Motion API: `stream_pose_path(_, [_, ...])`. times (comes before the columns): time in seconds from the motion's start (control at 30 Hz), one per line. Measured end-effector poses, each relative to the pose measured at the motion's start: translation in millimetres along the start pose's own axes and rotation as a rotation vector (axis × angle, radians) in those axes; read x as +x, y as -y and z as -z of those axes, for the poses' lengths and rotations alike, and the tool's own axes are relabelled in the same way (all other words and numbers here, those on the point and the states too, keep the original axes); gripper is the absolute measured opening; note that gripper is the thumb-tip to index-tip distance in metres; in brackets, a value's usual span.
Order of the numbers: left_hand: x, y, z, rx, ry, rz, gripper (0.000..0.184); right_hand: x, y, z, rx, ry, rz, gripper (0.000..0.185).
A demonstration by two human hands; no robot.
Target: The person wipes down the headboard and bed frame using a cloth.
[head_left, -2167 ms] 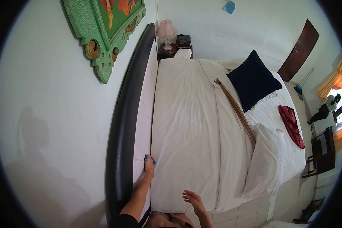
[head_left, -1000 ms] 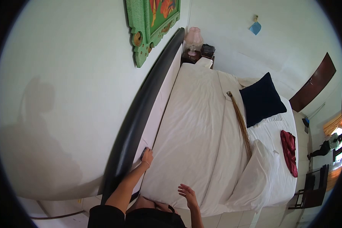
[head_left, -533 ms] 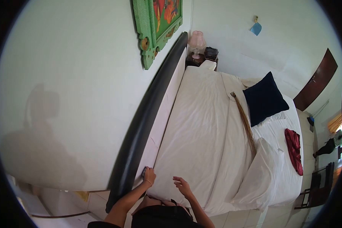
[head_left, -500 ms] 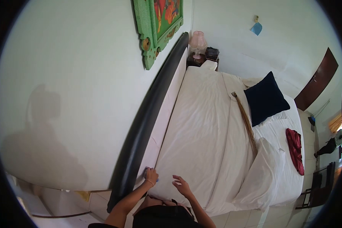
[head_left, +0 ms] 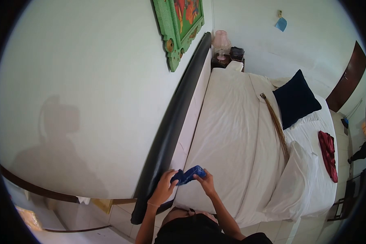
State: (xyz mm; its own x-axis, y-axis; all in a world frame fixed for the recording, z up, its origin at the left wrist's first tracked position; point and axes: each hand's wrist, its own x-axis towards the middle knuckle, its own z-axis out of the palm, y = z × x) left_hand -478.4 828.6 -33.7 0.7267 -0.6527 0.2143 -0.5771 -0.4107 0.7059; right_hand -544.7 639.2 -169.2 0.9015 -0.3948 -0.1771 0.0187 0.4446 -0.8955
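Note:
Between my two hands is a blue cloth (head_left: 188,175), held near the corner of the bed beside the headboard. My left hand (head_left: 165,186) grips its darker left end, close to the pale panel of the black-edged headboard (head_left: 162,138). The cloth's right end is pinched in my right hand (head_left: 205,181), above the white sheet of the bed (head_left: 221,134).
On the bed lie a bundle of thin sticks (head_left: 275,122), a dark blue pillow (head_left: 297,99), a white pillow (head_left: 293,183) and a red cloth (head_left: 328,155). A pink lamp (head_left: 221,42) stands on the nightstand. Part of a person (head_left: 360,152) shows at far right.
My left hand has come off the headboard panel with the blue cloth. My right hand, open and empty before, has taken hold of the cloth's other end. The view has shifted slightly.

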Motion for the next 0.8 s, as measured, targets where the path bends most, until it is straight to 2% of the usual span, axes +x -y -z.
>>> stream_pose_path(0.03, [-5.7, -10.2, 9.2, 0.003, -0.002, 0.0, 0.034, 1.9, -3.1, -0.8, 0.002, 0.004, 0.001, 0.029])
stream_pose_path(0.1, [-19.9, -21.3, 21.4, -0.009, -0.003, 0.12, 0.027, 3.7, -3.3, -3.7, -0.262, -0.049, 0.051, 0.028])
stream_pose_path(0.13, [-27.0, -21.8, 22.4, 0.076, -0.06, 0.077, 0.023, 1.3, -2.9, -9.6, -0.262, -0.049, 0.049, 0.028])
stream_pose_path(0.17, [-31.7, -23.6, 26.7, 0.076, -0.057, 0.079, 0.023, -3.4, -4.8, -19.1, -0.401, -0.021, 0.09, 0.029])
stream_pose_path(0.2, [-35.6, -25.6, 32.2, 0.215, -0.061, 0.057, 0.022, -8.4, -2.8, -31.6, -0.54, 0.006, 0.132, 0.031])
stream_pose_path(0.23, [-38.7, -26.2, 35.9, 0.354, -0.063, 0.034, 0.02, -14.4, -5.0, -41.7, -0.537, 0.004, 0.129, 0.031])
stream_pose_path(0.3, [-42.3, -24.2, 38.2, 0.313, -0.091, 0.085, 0.021, -31.1, -15.5, -62.4, -0.58, 0.257, 0.012, 0.045])
stream_pose_path(0.33, [-42.3, -23.2, 38.7, 0.27, -0.125, 0.135, 0.022, -41.9, -24.6, -76.8, -0.578, 0.253, 0.01, 0.045])
stream_pose_path(0.4, [-37.8, -23.7, 39.5, 0.254, -0.135, 0.126, 0.022, -60.1, -41.0, -101.6, -0.17, 0.332, 0.056, 0.063])
stream_pose_path(0.53, [-35.6, -19.5, 42.3, 0.228, -0.155, 0.1, 0.021, -51.6, -52.5, -107.3, -0.212, 0.368, 0.075, 0.074])
stream_pose_path(0.6, [-35.2, -19.8, 41.1, 0.217, -0.171, 0.113, 0.018, -43.3, -55.4, -107.6, -0.062, 0.267, -0.136, 0.059])
stream_pose_path(0.63, [-35.1, -20.1, 40.1, 0.205, -0.192, 0.127, 0.015, -32.4, -69.9, -101.8, -0.061, 0.268, -0.137, 0.059])
stream_pose_path(0.7, [-34.0, -20.6, 39.7, 0.217, -0.196, 0.134, 0.015, -2.7, -98.3, -89.8, -0.649, 0.389, 0.158, 0.039])
stream_pose_path(0.73, [-34.2, -20.7, 39.6, 0.227, -0.2, 0.14, 0.014, 4.0, -102.1, -90.6, -0.601, 0.278, 0.276, 0.028])
stream_pose_path(0.77, [-34.9, -19.5, 38.7, 0.228, -0.201, 0.145, 0.014, 15.9, -104.0, -88.2, -0.601, 0.282, 0.273, 0.028])
stream_pose_path(0.8, [-35.6, -17.2, 36.8, 0.246, -0.207, 0.126, 0.016, 30.7, -104.1, -83.7, -0.77, 0.224, 0.338, 0.028])
